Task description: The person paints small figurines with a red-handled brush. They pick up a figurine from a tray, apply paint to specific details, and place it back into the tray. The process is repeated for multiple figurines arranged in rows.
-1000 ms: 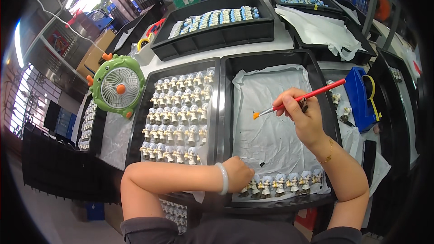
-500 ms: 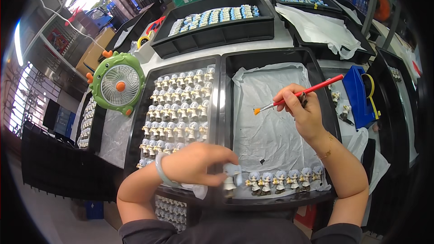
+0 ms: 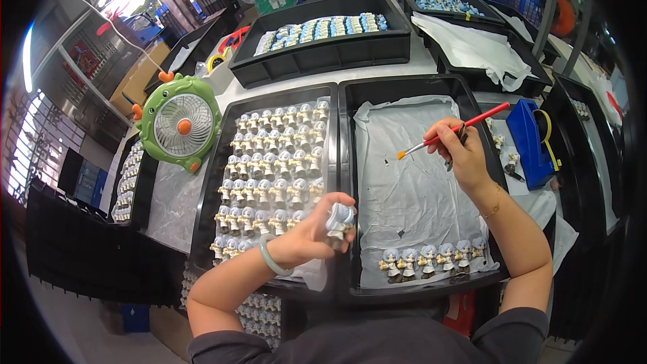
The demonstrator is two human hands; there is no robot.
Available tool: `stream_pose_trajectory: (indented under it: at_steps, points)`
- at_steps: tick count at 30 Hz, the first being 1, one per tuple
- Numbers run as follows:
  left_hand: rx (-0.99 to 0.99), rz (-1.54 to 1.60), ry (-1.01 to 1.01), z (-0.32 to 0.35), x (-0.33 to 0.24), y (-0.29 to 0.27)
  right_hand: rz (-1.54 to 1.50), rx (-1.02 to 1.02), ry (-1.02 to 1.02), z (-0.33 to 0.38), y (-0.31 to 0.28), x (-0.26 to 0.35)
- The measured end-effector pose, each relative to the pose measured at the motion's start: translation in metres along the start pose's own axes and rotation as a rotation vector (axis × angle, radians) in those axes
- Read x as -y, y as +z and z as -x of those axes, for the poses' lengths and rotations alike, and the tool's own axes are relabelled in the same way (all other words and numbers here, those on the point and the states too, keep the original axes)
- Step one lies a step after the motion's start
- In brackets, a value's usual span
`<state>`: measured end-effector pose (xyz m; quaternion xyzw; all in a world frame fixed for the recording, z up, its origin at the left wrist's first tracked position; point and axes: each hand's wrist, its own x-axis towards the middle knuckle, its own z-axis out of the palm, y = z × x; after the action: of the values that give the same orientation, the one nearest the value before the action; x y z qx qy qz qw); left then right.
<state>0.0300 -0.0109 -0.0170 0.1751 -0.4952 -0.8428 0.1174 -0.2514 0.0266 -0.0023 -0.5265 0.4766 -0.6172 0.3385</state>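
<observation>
Small figurine (image 3: 339, 219), pale blue-grey head, gripped in closed left hand (image 3: 311, 234) over the seam between two black trays. Right hand (image 3: 462, 154) pinches a red-handled paintbrush (image 3: 453, 131), orange tip, above the paper-lined right tray (image 3: 482, 111). A row of five painted figurines (image 3: 431, 258) stands along that tray's near edge. Left tray (image 3: 222, 155) holds rows of unpainted figurines (image 3: 273, 168). Green desk fan (image 3: 179, 123) stands just beside the left tray.
</observation>
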Motion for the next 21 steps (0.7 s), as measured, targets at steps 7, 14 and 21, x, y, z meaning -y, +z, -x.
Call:
stream_pose_trajectory:
  at_steps: [7, 14, 21]
  points:
    - [0.015, -0.092, 0.035, -0.005, -0.002, 0.002, 0.030, -0.002, 0.000, 0.001, 0.004, -0.006]
    - [0.003, -0.134, 0.029, -0.006, 0.002, -0.007, 0.023, 0.020, 0.001, 0.001, 0.005, -0.003]
    - [-0.003, -0.184, 0.048, -0.008, 0.005, 0.001, 0.055, 0.031, 0.020, 0.005, 0.007, -0.007]
